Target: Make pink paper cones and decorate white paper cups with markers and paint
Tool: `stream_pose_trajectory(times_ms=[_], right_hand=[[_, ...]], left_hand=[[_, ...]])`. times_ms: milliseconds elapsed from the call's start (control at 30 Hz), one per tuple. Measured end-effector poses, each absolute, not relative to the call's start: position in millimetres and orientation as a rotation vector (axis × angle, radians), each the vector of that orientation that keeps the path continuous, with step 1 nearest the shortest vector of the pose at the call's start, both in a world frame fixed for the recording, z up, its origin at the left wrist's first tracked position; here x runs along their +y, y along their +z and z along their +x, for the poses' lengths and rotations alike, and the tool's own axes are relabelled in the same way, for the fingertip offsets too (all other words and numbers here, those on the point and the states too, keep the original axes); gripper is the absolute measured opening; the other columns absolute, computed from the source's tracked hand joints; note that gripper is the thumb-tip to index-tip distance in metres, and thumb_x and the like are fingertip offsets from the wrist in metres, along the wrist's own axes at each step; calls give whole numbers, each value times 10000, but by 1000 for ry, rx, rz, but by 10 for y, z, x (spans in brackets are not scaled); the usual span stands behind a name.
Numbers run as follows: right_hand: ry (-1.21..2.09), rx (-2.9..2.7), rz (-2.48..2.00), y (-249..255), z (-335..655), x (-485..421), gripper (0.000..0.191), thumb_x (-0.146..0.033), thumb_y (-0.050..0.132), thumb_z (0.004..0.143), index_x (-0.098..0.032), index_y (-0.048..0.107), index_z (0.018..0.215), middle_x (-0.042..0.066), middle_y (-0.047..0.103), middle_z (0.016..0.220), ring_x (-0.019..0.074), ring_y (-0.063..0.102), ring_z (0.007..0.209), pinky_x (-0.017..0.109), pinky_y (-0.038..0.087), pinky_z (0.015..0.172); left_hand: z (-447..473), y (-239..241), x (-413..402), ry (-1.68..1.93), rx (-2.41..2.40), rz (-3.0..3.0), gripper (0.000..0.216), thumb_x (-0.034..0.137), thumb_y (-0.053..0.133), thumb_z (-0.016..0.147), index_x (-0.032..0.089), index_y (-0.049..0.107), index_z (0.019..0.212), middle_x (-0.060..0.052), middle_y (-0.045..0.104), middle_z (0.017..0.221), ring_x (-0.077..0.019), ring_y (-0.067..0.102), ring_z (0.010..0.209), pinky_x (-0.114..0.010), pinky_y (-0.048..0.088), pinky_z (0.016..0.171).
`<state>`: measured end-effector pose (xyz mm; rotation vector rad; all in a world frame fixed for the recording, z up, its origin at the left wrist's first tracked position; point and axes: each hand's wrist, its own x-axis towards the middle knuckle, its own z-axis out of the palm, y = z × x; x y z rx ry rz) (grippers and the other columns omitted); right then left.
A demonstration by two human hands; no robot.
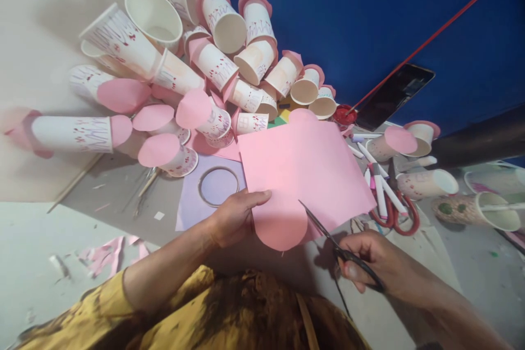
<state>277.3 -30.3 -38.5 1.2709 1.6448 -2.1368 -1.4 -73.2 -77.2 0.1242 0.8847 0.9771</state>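
My left hand [233,216] grips the left edge of a sheet of pink paper [311,161], thumb on top and the other fingers hidden beneath. The sheet's near end has a rounded, cut outline, and a slit runs in beside it. In my right hand [365,260] are black-handled scissors [322,229], fingers through the loops. Their blades point up and left, with the tips at the slit by the rounded part. Behind the sheet lies a heap of paper cups [215,63] with drawn patterns and pink paper pieces on them.
A roll of tape [218,186] rests on lilac paper [188,205] at left. To the right are white markers [381,197], red-handled scissors [408,219], more cups [426,183] and a phone [396,93] near a red stick [422,49]. Pink scraps [104,257] lie at lower left.
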Motion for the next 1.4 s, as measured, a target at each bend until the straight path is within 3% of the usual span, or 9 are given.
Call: stream_pose_trajectory(times_ms=[400, 667, 1067, 1400], right_hand=[[-2326, 1624, 1180, -569, 2885, -346, 631, -778, 666, 793, -152, 604, 735, -9, 550, 581, 81, 360, 518, 255, 225, 508], [-2287, 1644, 1209, -518, 2846, -333, 624, -779, 676, 779, -176, 560, 666, 0, 539, 572, 103, 409, 545, 260, 256, 524], [-2246, 1616, 1228, -474, 2817, -303, 604, -748, 724, 747, -180, 544, 653, -36, 486, 543, 82, 351, 518, 254, 244, 515], [-2191, 1626, 1228, -487, 2854, -270, 566, -701, 725, 788, -163, 578, 694, -15, 554, 578, 86, 407, 540, 254, 251, 526]], left_hand=[[12, -840, -749, 988, 887, 111, 250, 233, 748, 841, 85, 780, 1040, -168, 805, 1023, -305, 752, 970, -363, 562, 853], [2, -808, -745, 985, 889, 102, 242, 198, 736, 848, 74, 779, 1052, -163, 808, 983, -289, 757, 918, -338, 557, 791], [-37, -821, -716, 985, 882, 146, 251, 187, 730, 838, 86, 776, 1064, -164, 807, 999, -305, 752, 964, -368, 551, 863], [-79, -821, -691, 944, 895, 194, 274, 200, 741, 828, 66, 773, 1065, -186, 803, 1001, -302, 760, 908, -362, 563, 811]])
